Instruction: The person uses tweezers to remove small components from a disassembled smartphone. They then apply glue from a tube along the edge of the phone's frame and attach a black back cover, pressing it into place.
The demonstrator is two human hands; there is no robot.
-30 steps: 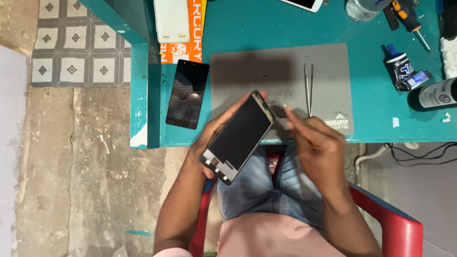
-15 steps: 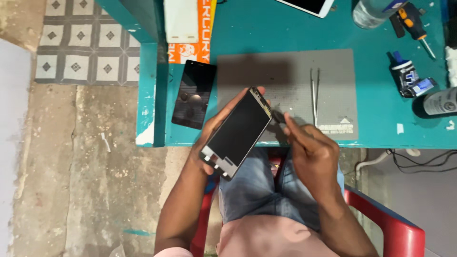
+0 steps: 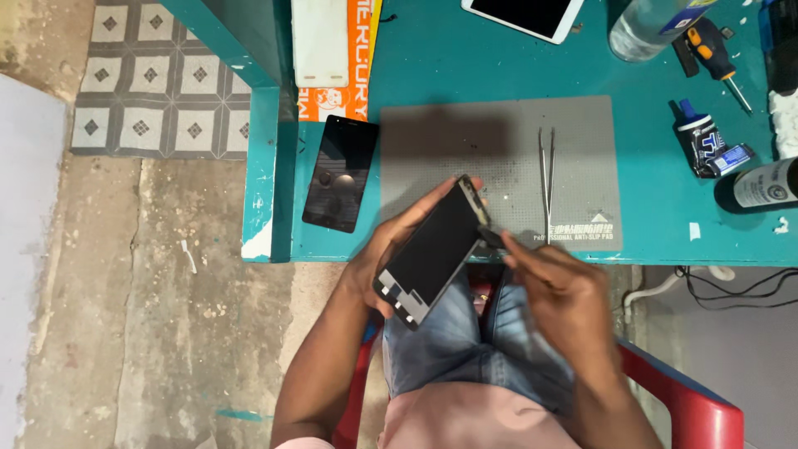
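Head view only, looking straight down. Left hand (image 3: 384,258) wrapped around a phone screen panel (image 3: 434,252), fingers curled over its long edge, panel tilted with the top end toward 1 o'clock, held just off the near edge of the teal table (image 3: 465,66) and above the lap. Right hand (image 3: 559,293) pinched shut on a small dark tool (image 3: 490,238) touching the panel's upper right edge; can't make out exactly what kind of tool. Grey work mat (image 3: 515,158) at 12 o'clock from the hands, pale strip of print along its lower right corner, tweezers (image 3: 547,179) lying upright on it. Second dark phone (image 3: 340,172) at 10 o'clock, half off the mat's left side. Orange-and-white flat package (image 3: 356,58) further up at 11 o'clock, under a white slab (image 3: 320,41). Over at 2 o'clock: blue-and-white small tube (image 3: 705,143), dark bottle with a white label (image 3: 758,187), orange-handled screwdriver (image 3: 716,51), clear bottle (image 3: 644,25). White tablet (image 3: 525,15) at 12 o'clock on the far edge. Red chair (image 3: 690,399) under the jeans.
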